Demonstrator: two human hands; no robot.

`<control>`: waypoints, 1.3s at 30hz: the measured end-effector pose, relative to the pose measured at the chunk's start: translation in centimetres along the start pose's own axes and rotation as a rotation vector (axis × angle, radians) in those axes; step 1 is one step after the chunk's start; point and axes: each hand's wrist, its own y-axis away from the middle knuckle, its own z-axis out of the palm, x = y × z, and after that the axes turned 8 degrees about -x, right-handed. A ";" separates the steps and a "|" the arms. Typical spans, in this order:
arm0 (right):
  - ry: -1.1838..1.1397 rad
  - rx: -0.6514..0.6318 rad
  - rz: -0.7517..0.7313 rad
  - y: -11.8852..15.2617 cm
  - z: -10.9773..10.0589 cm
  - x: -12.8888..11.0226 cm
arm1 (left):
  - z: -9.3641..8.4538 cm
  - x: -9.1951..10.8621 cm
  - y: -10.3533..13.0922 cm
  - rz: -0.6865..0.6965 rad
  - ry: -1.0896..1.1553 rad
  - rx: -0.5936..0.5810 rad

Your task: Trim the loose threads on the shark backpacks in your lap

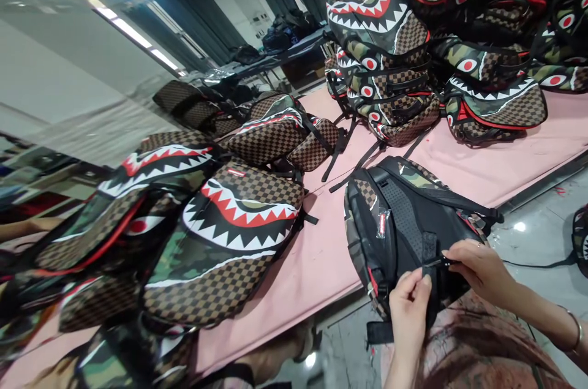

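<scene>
A backpack (pixel 404 217) lies at the near edge of the pink-covered table, its black padded back and shoulder straps facing up. My left hand (pixel 410 300) pinches a piece of black webbing (pixel 429 271) at the lower middle of the back panel. Close beside it, my right hand (pixel 480 269) is closed on a small, slim black item (pixel 441 261) whose thin end points toward the left fingertips. Its exact kind is too small to make out. A red-and-white label (pixel 382 223) hangs by the left shoulder strap.
Shark-mouth backpacks in brown check and camouflage stand stacked (pixel 381 58) at the back right of the pink table (pixel 321 254). More backpacks (pixel 229 242) lie on the left. Another person's arm (pixel 27 228) shows at the far left. A bag (pixel 581 239) is at the right edge.
</scene>
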 end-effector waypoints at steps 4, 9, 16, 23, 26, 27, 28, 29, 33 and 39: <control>-0.041 -0.053 0.023 -0.3 -0.3 -0.3 | -0.3 0.7 0.1 0.026 -0.131 -0.079; -0.404 -0.091 -0.020 0.7 -0.8 -1.0 | -4.6 0.0 1.1 0.089 -0.030 -0.213; -0.754 -0.161 0.328 -0.5 2.4 -0.2 | -13.2 1.3 3.3 0.102 -0.094 -0.103; -0.692 -0.197 0.479 -5.3 8.0 -0.8 | -7.9 1.8 0.4 -0.047 -1.115 0.029; -0.628 -0.272 0.466 -6.5 8.3 -1.4 | -6.9 1.5 -0.9 -0.168 -1.368 0.018; -0.614 -0.277 0.468 -6.8 8.3 -1.5 | -7.1 1.5 -1.2 -0.178 -1.379 -0.010; -0.603 -0.273 0.480 -7.0 8.3 -1.7 | -7.5 1.5 -1.4 -0.164 -1.353 -0.041; -0.592 -0.266 0.497 -7.3 8.3 -1.8 | -7.9 1.5 -1.5 -0.135 -1.301 -0.062; -0.599 -0.226 0.427 -8.3 9.4 -2.8 | -9.8 1.3 -1.0 0.008 -1.028 0.083; -0.651 -0.323 0.139 -9.7 11.8 -5.1 | -11.0 -0.2 -0.1 0.342 -0.801 0.423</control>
